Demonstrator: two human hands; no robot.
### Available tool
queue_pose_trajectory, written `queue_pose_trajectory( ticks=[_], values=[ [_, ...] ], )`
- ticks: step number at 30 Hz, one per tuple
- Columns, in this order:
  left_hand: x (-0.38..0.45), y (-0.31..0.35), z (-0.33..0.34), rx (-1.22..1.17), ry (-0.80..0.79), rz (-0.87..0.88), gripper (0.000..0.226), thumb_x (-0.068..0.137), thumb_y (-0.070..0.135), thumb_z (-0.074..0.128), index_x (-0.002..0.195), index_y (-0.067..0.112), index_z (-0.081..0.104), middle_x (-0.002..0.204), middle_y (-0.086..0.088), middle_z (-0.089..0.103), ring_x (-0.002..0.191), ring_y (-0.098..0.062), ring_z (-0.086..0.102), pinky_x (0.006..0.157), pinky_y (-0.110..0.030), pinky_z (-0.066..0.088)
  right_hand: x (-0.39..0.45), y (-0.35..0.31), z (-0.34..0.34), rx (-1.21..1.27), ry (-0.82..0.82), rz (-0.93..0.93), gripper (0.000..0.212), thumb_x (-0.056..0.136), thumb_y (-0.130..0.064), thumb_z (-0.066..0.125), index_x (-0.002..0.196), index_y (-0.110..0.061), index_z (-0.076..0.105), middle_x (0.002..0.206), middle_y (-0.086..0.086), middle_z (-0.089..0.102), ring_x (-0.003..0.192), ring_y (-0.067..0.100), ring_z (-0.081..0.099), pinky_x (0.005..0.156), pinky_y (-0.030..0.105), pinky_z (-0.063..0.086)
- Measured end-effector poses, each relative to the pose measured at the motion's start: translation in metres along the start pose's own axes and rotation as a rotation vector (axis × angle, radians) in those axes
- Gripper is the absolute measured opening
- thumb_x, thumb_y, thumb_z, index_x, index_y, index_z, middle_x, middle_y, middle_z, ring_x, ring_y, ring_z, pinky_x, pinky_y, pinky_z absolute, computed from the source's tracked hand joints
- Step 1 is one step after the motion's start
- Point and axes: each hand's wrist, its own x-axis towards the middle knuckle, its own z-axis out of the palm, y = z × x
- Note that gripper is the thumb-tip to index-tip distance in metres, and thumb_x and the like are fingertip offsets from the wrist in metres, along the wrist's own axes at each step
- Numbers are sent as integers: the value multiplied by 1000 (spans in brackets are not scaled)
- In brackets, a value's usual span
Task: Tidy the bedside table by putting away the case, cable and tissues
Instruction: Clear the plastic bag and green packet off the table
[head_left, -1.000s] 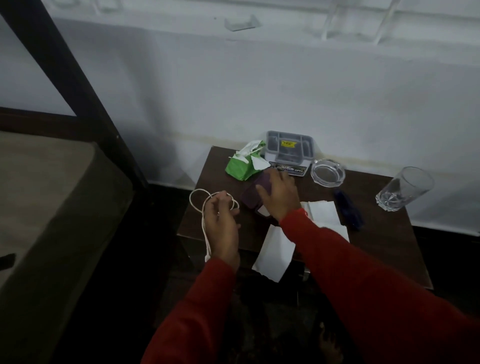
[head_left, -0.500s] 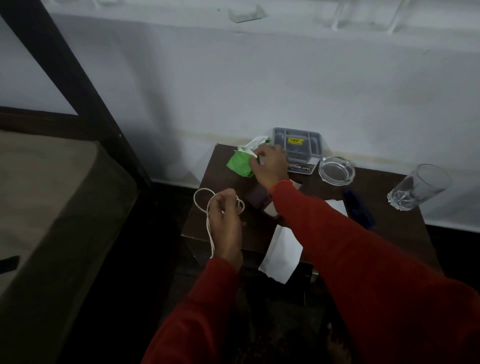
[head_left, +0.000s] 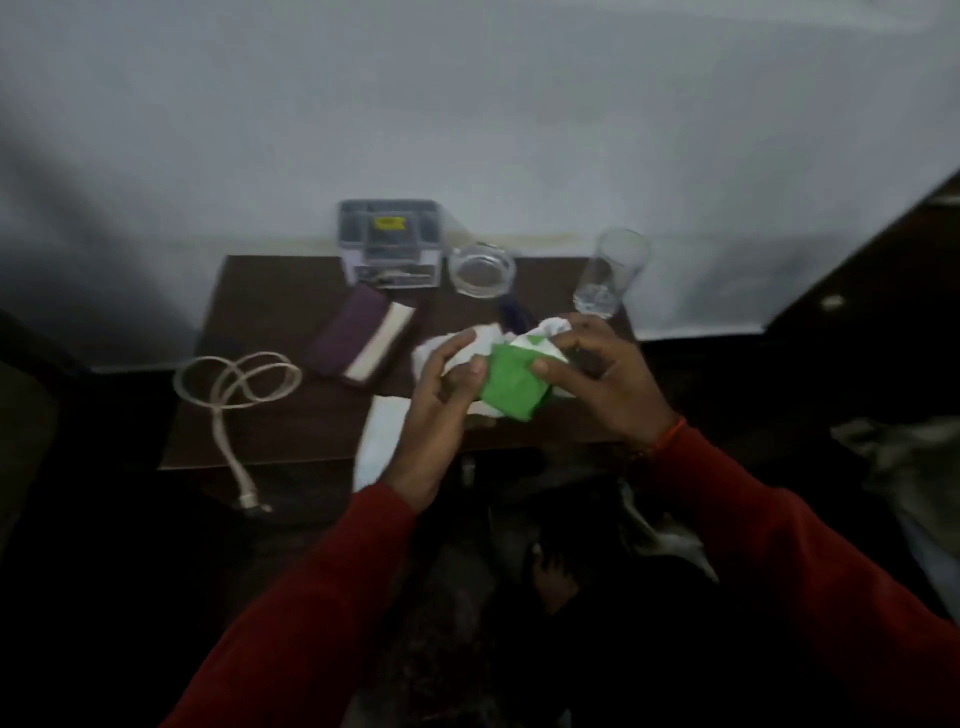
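Both my hands hold a green tissue pack (head_left: 511, 382) above the front of the dark bedside table (head_left: 280, 306). My left hand (head_left: 441, 387) grips its left side and my right hand (head_left: 605, 374) pinches its right side, with white tissue sticking out of the top. A purple case (head_left: 350, 335) with a white edge lies tilted in the table's middle. The white cable (head_left: 234, 387) lies coiled at the front left, its plug hanging over the edge. Loose white tissues (head_left: 382, 441) lie under my hands and droop over the front edge.
A grey plastic organiser tray (head_left: 389, 239) stands at the back against the white wall. To its right sit a glass ashtray (head_left: 482, 269) and a drinking glass (head_left: 610, 275). A small dark blue object (head_left: 511, 314) lies behind my hands.
My left hand has let go of the cable, which now lies on the table. The green tissue pack moved from the back left to the front, now held in both hands.
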Motion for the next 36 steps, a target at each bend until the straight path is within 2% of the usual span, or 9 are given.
queue_pose_trajectory(
  ticks=[5, 13, 16, 19, 21, 24, 29, 34, 36],
  values=[
    [3, -29, 36, 216, -92, -54, 31, 107, 35, 45, 134, 27, 58, 124, -1, 73, 86, -20, 71, 60, -28, 46, -71, 102, -104, -254, 477, 395, 21, 82, -2, 75, 100, 8, 70, 111, 27, 59, 104, 30, 61, 95, 25, 43],
    [-2, -43, 43, 369, -130, 12, 37, 106, 51, 36, 122, 35, 65, 116, 7, 75, 73, -15, 68, 48, -18, 43, -160, 237, -106, -458, 521, 890, 26, 90, -11, 63, 106, 8, 71, 115, 32, 60, 108, 43, 59, 97, 40, 47],
    [2, -42, 33, 371, -98, 23, 38, 105, 53, 36, 119, 35, 67, 114, 4, 75, 66, -16, 64, 43, -17, 38, -173, 264, -83, -666, 100, 949, 38, 95, -23, 54, 125, 0, 62, 135, 30, 50, 127, 42, 48, 104, 40, 40],
    [2, -40, 21, 350, -78, 32, 38, 104, 54, 38, 116, 35, 69, 112, 0, 75, 61, -14, 60, 41, -15, 35, -177, 284, -63, -908, -593, 1090, 60, 103, -35, 35, 155, -12, 17, 163, 17, 8, 151, 41, 3, 121, 51, 10],
    [0, -38, 10, 310, -77, 34, 38, 105, 53, 39, 116, 32, 69, 109, -3, 75, 57, -12, 57, 41, -14, 34, -170, 287, -59, -848, -659, 1079, 59, 104, -33, 31, 156, -12, 11, 164, 14, 6, 151, 40, -1, 122, 51, 5],
    [-5, -39, -5, 291, -30, 53, 37, 106, 49, 40, 115, 29, 70, 104, -4, 75, 55, -11, 53, 42, -15, 30, -165, 271, -75, -709, -400, 1033, 48, 102, -22, 44, 147, -7, 39, 155, 17, 36, 144, 36, 31, 116, 43, 24],
    [-8, -10, -31, 209, 176, 98, 38, 104, 49, 45, 105, 24, 73, 94, -1, 74, 55, -9, 49, 44, -18, 29, -153, 238, -102, -612, 456, 935, 28, 94, -7, 54, 117, 6, 65, 116, 36, 62, 110, 48, 60, 97, 49, 45],
    [1, 23, -65, 156, 375, 209, 32, 107, 37, 47, 101, 19, 72, 87, 1, 73, 55, -3, 51, 46, -13, 38, -91, 153, -81, -459, 774, 638, 24, 88, -6, 56, 110, 1, 62, 91, 25, 59, 92, 39, 58, 90, 42, 43],
    [1, 30, -75, 184, 458, 190, 29, 106, 35, 49, 104, 16, 71, 91, -1, 73, 59, 0, 55, 48, -12, 38, -65, 108, -73, -380, 803, 474, 22, 86, -7, 58, 107, -6, 63, 85, 9, 53, 78, 15, 57, 86, 33, 45]
  ],
)
